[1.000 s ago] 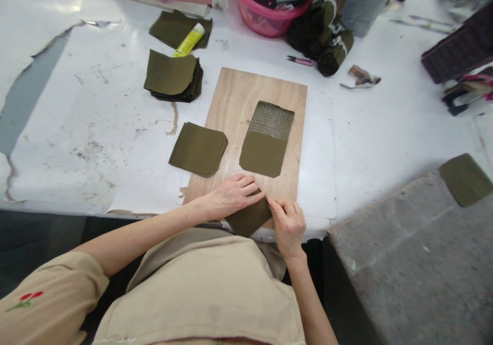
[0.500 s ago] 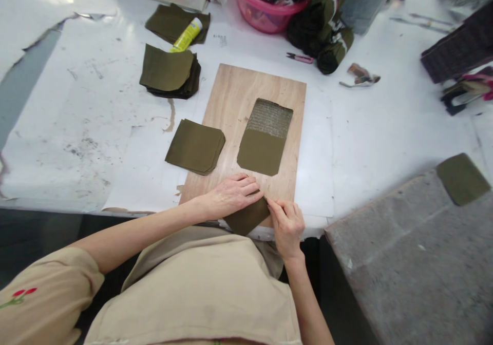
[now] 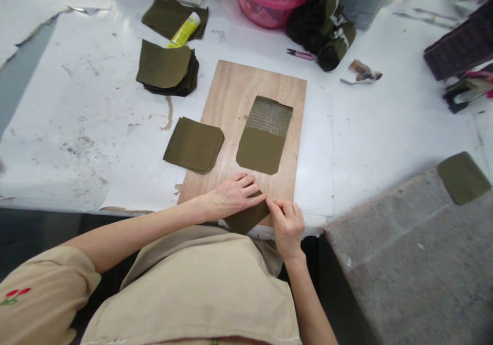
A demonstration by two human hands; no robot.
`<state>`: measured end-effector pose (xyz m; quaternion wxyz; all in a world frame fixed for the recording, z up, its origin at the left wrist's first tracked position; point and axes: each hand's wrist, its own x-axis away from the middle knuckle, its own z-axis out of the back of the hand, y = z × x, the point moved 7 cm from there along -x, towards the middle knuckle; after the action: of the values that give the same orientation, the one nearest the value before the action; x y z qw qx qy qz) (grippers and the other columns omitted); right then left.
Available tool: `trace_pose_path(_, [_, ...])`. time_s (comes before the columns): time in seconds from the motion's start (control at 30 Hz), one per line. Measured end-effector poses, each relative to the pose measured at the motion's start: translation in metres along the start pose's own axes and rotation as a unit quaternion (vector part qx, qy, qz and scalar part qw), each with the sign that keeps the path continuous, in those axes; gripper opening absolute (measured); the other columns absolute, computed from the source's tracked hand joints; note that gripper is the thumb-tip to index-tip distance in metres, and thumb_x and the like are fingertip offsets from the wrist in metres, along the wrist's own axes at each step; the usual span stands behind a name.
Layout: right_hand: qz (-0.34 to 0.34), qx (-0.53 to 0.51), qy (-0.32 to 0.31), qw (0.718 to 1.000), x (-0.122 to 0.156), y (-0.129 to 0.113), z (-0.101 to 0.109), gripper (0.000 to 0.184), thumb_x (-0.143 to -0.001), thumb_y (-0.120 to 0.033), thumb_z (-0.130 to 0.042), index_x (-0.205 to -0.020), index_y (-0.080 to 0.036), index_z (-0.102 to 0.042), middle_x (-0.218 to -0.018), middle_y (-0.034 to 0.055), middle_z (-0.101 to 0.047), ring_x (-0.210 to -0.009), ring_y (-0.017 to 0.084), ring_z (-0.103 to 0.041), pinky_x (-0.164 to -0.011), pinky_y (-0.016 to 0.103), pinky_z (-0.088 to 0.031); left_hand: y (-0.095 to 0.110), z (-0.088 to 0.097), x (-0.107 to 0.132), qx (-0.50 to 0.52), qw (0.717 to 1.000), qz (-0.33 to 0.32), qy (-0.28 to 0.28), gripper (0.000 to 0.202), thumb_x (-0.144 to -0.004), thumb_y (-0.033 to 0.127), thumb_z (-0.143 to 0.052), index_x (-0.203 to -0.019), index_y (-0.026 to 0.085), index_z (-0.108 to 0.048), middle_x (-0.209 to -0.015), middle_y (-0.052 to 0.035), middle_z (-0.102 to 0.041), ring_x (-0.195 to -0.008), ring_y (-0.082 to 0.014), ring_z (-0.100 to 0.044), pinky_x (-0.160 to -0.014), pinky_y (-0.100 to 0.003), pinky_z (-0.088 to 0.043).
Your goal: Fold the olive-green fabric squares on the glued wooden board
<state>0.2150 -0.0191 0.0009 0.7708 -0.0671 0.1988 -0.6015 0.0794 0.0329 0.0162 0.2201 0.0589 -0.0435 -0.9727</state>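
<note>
An olive fabric piece [image 3: 248, 217] lies slantwise at the near edge of the wooden board [image 3: 262, 78]. My left hand [image 3: 234, 195] lies flat across its far part, fingers stretched out and hiding some of it. With thumb and forefinger closed, my right hand [image 3: 287, 224] pinches the piece's right corner, close to my left fingertips. Just beyond my hands is an olive pocket-shaped piece [image 3: 262, 147] with a speckled grey strip [image 3: 270, 115] at its far end. Left of it, a small stack of olive pieces [image 3: 193, 145] overlaps the board's edge.
Farther left sit a taller olive stack [image 3: 164, 65] and more pieces [image 3: 159, 19] with a yellow glue stick [image 3: 185, 30] on top. A pink basket [image 3: 262, 11], dark yarn bundles [image 3: 333, 50] and thread snips [image 3: 300, 54] stand at the back. A grey block [image 3: 408, 242] is right.
My left fingers have spread slightly and reach a little closer to my right fingertips. My right hand keeps its pinch at the corner. The view has shifted slightly.
</note>
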Motion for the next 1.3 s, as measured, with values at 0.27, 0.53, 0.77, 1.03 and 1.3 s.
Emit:
trace_pose_path(0.27, [-0.017, -0.013, 0.020, 1.000, 0.002, 0.002, 0.006, 0.019, -0.093, -0.019, -0.055, -0.105, -0.021, -0.069, -0.088, 0.0054, -0.065, -0.083, 0.016, -0.052, -0.078, 0.029, -0.042, 0.002, 0.006, -0.001, 0.002, 1.000, 0.007, 0.028, 0.032, -0.093, 0.014, -0.051, -0.124, 0.023, -0.054, -0.103, -0.0078, -0.061, -0.103, -0.0233, -0.055, -0.093, -0.042, -0.046])
trace_pose_path(0.53, [-0.024, -0.004, 0.020, 1.000, 0.006, 0.001, 0.004, 0.020, -0.093, -0.018, -0.055, -0.106, -0.021, -0.069, -0.089, 0.0055, -0.066, -0.083, 0.016, -0.054, -0.078, 0.029, -0.043, 0.003, 0.004, -0.001, -0.001, 1.000, 0.007, 0.019, 0.034, -0.092, 0.014, -0.053, -0.125, 0.025, -0.054, -0.104, -0.0079, -0.061, -0.103, -0.0235, -0.055, -0.092, -0.042, -0.046])
trace_pose_path(0.77, [-0.016, 0.019, 0.007, 1.000, 0.011, 0.002, 0.003, 0.022, -0.093, -0.017, -0.054, -0.108, -0.022, -0.069, -0.089, 0.0056, -0.065, -0.083, 0.016, -0.053, -0.077, 0.029, -0.042, 0.006, 0.005, -0.003, -0.023, 1.000, 0.001, 0.012, 0.034, -0.094, 0.014, -0.049, -0.125, 0.026, -0.053, -0.103, -0.0077, -0.060, -0.102, -0.0242, -0.055, -0.090, -0.042, -0.046])
trace_pose_path(1.03, [-0.012, 0.044, -0.003, 0.999, 0.015, 0.003, 0.005, 0.028, -0.093, -0.015, -0.053, -0.113, -0.025, -0.069, -0.089, 0.0053, -0.063, -0.083, 0.016, -0.052, -0.077, 0.027, -0.042, 0.010, 0.001, -0.003, -0.052, 0.999, -0.009, 0.003, 0.037, -0.094, 0.013, -0.046, -0.129, 0.028, -0.050, -0.106, -0.0074, -0.059, -0.103, -0.0257, -0.056, -0.089, -0.044, -0.047])
trace_pose_path(1.3, [-0.035, 0.026, -0.010, 0.999, 0.021, 0.005, 0.007, 0.030, -0.093, -0.016, -0.053, -0.117, -0.027, -0.067, -0.091, 0.0048, -0.061, -0.083, 0.015, -0.051, -0.078, 0.027, -0.042, 0.011, 0.004, -0.003, -0.033, 0.999, 0.001, -0.006, 0.041, -0.093, 0.014, -0.048, -0.131, 0.029, -0.047, -0.106, -0.0075, -0.059, -0.106, -0.0257, -0.055, -0.092, -0.046, -0.045])
